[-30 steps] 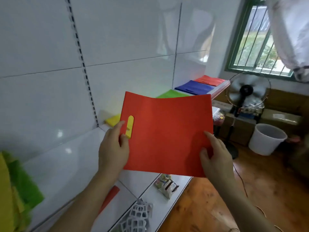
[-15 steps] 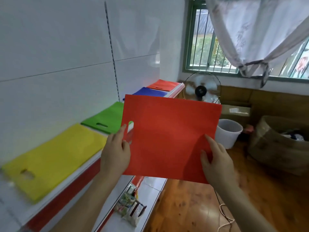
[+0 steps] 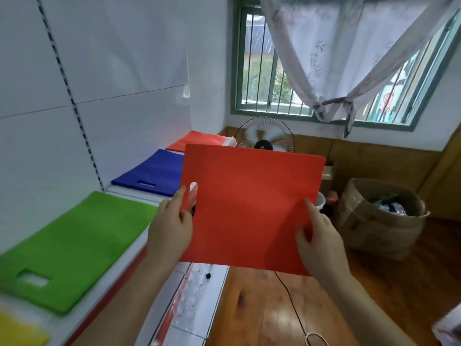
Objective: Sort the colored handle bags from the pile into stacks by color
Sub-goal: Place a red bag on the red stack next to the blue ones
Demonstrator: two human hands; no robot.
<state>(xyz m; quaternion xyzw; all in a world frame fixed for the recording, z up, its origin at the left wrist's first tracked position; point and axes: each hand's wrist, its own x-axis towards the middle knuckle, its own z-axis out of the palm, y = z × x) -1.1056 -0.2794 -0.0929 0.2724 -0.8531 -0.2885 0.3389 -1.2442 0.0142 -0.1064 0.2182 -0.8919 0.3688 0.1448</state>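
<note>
Hands point(image 3: 245, 234) pinching flat, matte red bag point(image 3: 252, 208)

- You get bright daylight from the window point(image 3: 274, 78) at 1 o'clock.
- The glossy white wall point(image 3: 119, 71) at 10 o'clock shows soft glare.
- Your right hand point(image 3: 318, 236) casts a faint shadow on the red bag point(image 3: 249, 203).
- Straight lines bow at the edges; the 7 and 5 o'clock corners are blurred.
</note>
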